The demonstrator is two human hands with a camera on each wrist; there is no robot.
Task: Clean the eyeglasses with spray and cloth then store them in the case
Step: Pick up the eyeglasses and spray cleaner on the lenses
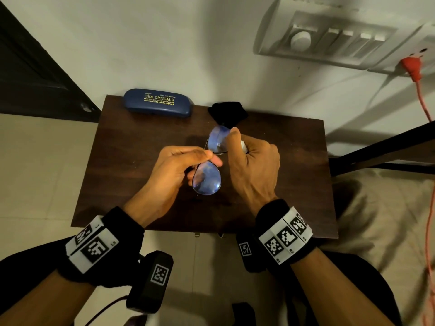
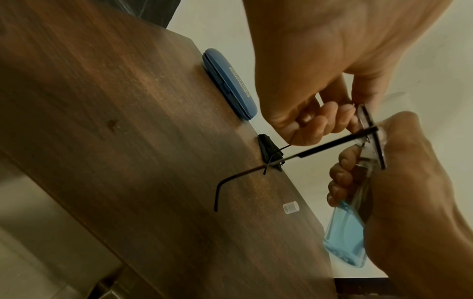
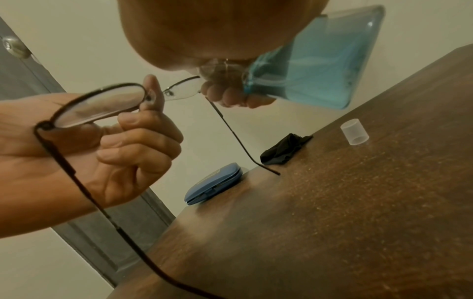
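My left hand [image 1: 188,165] pinches the eyeglasses [image 1: 208,178] at the bridge and holds them above the dark wooden table [image 1: 131,165], arms unfolded [image 3: 76,178]. My right hand [image 1: 251,161] grips a clear spray bottle [image 3: 314,60] of blue liquid [image 2: 345,238], its top close beside the far lens [image 1: 217,140]. The closed blue case [image 1: 157,102] lies at the table's back edge. A crumpled black cloth [image 1: 228,111] sits to its right. The bottle's clear cap [image 3: 354,132] stands on the table.
A wall [image 1: 188,43] rises behind the table with a switch panel [image 1: 329,41] and an orange plug and cord [image 1: 414,69]. A dark door [image 1: 28,67] is at the left, a bed [image 1: 376,208] at the right.
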